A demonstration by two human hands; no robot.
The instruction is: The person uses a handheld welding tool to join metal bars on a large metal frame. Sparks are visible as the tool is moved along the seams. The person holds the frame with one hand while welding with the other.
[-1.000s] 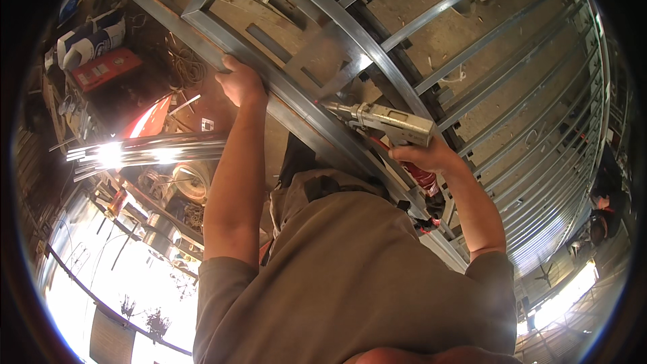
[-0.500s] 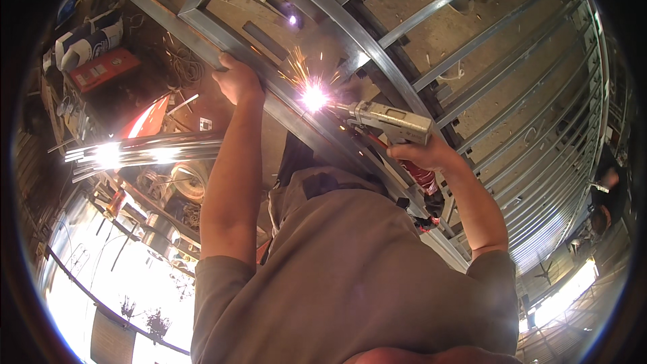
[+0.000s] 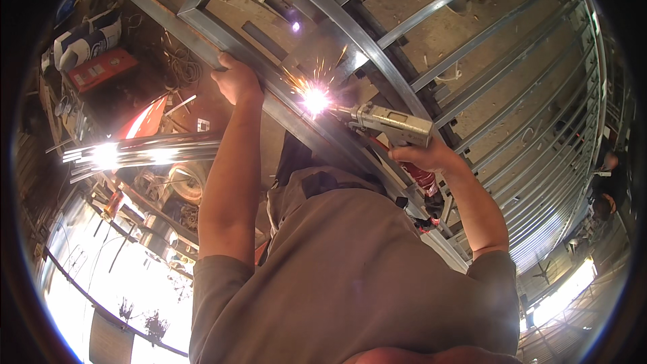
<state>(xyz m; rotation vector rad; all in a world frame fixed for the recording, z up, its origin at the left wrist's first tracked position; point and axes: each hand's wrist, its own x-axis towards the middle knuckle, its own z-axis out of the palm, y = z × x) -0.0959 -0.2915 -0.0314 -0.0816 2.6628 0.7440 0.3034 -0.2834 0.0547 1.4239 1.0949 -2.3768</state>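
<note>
My right hand point(image 3: 426, 155) is closed around the handle of a welding gun point(image 3: 394, 123), a metallic boxy tool with a red-wrapped cable below it. A bright arc point(image 3: 315, 101) with orange sparks burns at the gun's tip, and its glare hides the weld spot. The arc meets a long grey metal beam point(image 3: 290, 113) that runs diagonally in front of my body. My left hand point(image 3: 237, 81) grips the edge of that beam, up and left of the arc, with its fingers wrapped over the metal.
A large frame of parallel metal bars point(image 3: 465, 71) stretches to the right. On the left lie a bundle of shiny metal rods point(image 3: 145, 152), a red-topped box point(image 3: 104, 71), a white and blue sack point(image 3: 91, 40) and a coiled cable point(image 3: 182, 67). Another person point(image 3: 602, 207) is at the far right edge.
The arc and gun tip have shifted very slightly down and right along the beam. The spray of sparks has changed shape. My left hand keeps its hold.
</note>
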